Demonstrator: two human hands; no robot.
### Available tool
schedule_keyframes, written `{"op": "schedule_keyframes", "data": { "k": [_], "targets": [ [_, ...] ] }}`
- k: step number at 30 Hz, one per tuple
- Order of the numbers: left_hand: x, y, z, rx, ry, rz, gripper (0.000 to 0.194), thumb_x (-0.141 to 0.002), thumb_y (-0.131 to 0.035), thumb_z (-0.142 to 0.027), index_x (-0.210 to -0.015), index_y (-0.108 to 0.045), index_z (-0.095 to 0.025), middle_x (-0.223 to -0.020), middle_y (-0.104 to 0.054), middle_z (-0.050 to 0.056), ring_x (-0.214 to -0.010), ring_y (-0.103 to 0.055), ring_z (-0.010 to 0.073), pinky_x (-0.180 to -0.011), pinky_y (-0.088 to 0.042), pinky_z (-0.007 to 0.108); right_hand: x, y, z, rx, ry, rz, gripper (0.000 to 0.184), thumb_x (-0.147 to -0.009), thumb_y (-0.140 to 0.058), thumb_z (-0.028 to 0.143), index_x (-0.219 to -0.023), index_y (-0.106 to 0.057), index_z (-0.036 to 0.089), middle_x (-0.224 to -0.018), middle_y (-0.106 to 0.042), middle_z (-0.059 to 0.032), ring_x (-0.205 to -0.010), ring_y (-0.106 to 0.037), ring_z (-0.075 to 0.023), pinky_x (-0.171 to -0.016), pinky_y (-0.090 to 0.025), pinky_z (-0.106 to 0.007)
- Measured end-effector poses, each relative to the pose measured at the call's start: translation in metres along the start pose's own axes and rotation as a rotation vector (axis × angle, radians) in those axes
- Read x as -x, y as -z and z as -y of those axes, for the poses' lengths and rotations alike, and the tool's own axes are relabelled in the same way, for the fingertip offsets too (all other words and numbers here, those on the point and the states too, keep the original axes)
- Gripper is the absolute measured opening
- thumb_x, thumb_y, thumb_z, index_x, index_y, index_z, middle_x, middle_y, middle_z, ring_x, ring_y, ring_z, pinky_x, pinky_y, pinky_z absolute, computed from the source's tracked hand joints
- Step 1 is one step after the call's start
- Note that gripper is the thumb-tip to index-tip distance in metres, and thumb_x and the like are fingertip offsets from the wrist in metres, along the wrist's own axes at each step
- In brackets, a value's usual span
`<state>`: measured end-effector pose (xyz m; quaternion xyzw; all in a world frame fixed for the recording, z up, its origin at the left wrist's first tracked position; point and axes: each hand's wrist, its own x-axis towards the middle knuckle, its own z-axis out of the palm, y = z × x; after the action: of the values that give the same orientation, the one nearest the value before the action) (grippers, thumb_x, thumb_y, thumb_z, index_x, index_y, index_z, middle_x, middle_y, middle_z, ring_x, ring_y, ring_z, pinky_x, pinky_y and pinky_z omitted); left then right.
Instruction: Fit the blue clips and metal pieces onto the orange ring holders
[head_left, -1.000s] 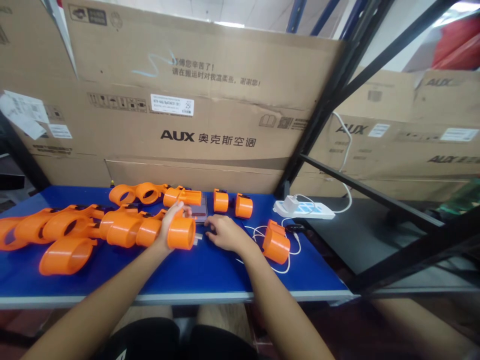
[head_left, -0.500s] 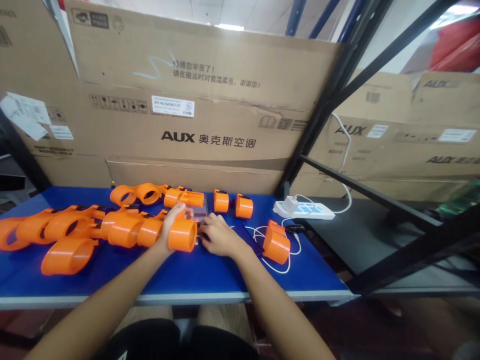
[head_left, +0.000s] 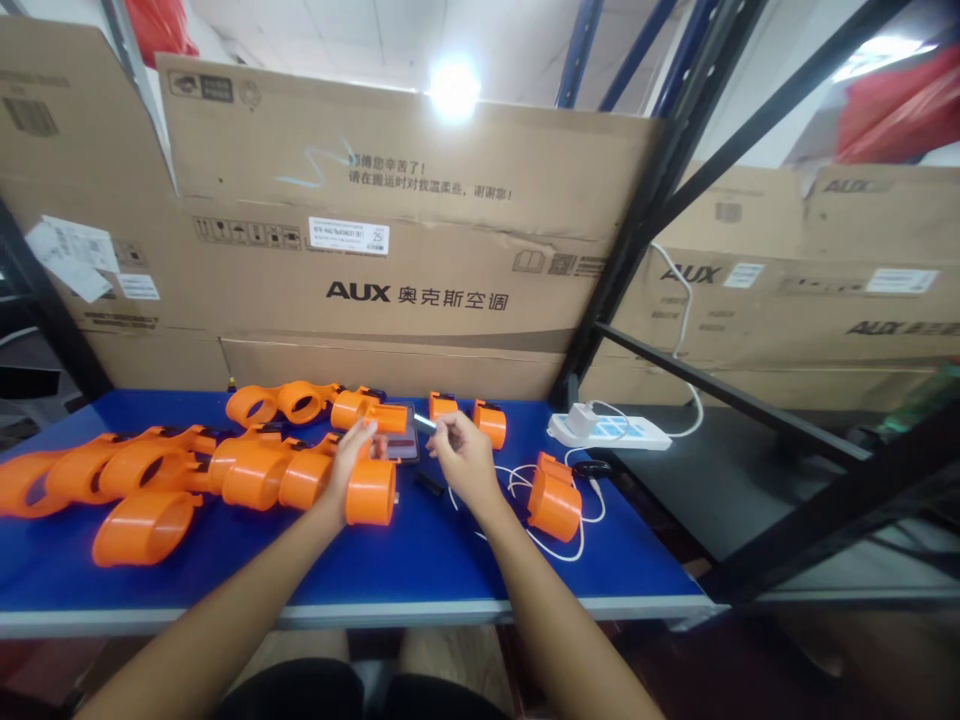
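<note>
My left hand (head_left: pixel 346 475) is closed around an orange plastic ring-shaped piece (head_left: pixel 371 492), its round band facing me just above the blue table. A small pale tip sticks out at the ring's right side. My right hand (head_left: pixel 461 450) pinches a thin pale stick-like piece (head_left: pixel 424 424) that points up and left towards an orange trough-shaped part (head_left: pixel 386 418). Under that part, a flat dark-edged device (head_left: pixel 406 448) is partly hidden. A small black piece (head_left: pixel 430 484) lies below my right hand.
Several orange ring pieces (head_left: pixel 142 528) lie across the left of the blue table (head_left: pixel 420 570). Two orange rings stand behind my right hand. Another orange ring (head_left: pixel 555 505) sits among white cables by a power strip (head_left: pixel 609 430). A cardboard box (head_left: pixel 420 250) stands behind.
My right hand reached the right side of the held ring, then moved up and away with the pale stick-like piece. A black piece now shows on the table. The view tilted slightly upward.
</note>
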<state>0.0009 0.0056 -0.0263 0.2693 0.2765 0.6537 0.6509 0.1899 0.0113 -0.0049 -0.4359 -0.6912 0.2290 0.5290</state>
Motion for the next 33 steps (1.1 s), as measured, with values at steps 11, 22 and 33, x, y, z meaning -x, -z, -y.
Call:
{"op": "schedule_keyframes", "data": {
  "k": [11, 22, 33],
  "targets": [
    [0.008, -0.01, 0.006, -0.09, -0.039, 0.046, 0.041, -0.066, -0.088, -0.039, -0.088, -0.06, -0.02, -0.069, -0.063, -0.003, -0.056, -0.061, 0.0107, -0.054, -0.049, 0.02, -0.004, -0.002, 0.0, -0.163, -0.025, -0.095, 0.035, -0.099, -0.049, 0.053, -0.107, -0.062, 0.021, -0.084, -0.065, -0.0028, -0.07, -0.066, -0.0175, -0.069, -0.055, -0.033],
    [0.005, -0.006, 0.007, -0.164, -0.076, 0.054, 0.042, -0.069, -0.085, -0.047, -0.088, -0.06, -0.019, -0.068, -0.063, -0.002, -0.054, -0.057, 0.01, -0.053, -0.046, 0.019, -0.002, -0.004, -0.001, -0.12, 0.028, -0.134, 0.031, -0.1, -0.05, 0.047, -0.106, -0.064, 0.02, -0.087, -0.068, -0.0043, -0.07, -0.066, -0.0173, -0.066, -0.055, -0.03],
    [0.001, 0.001, 0.011, -0.197, -0.08, 0.022, 0.041, -0.07, -0.082, -0.05, -0.085, -0.058, -0.02, -0.066, -0.062, -0.003, -0.047, -0.053, 0.0095, -0.05, -0.043, 0.022, -0.002, -0.005, -0.009, -0.062, 0.075, -0.069, 0.031, -0.1, -0.05, 0.046, -0.108, -0.066, 0.021, -0.085, -0.07, -0.0052, -0.072, -0.068, -0.0195, -0.065, -0.055, -0.031]
  ]
}}
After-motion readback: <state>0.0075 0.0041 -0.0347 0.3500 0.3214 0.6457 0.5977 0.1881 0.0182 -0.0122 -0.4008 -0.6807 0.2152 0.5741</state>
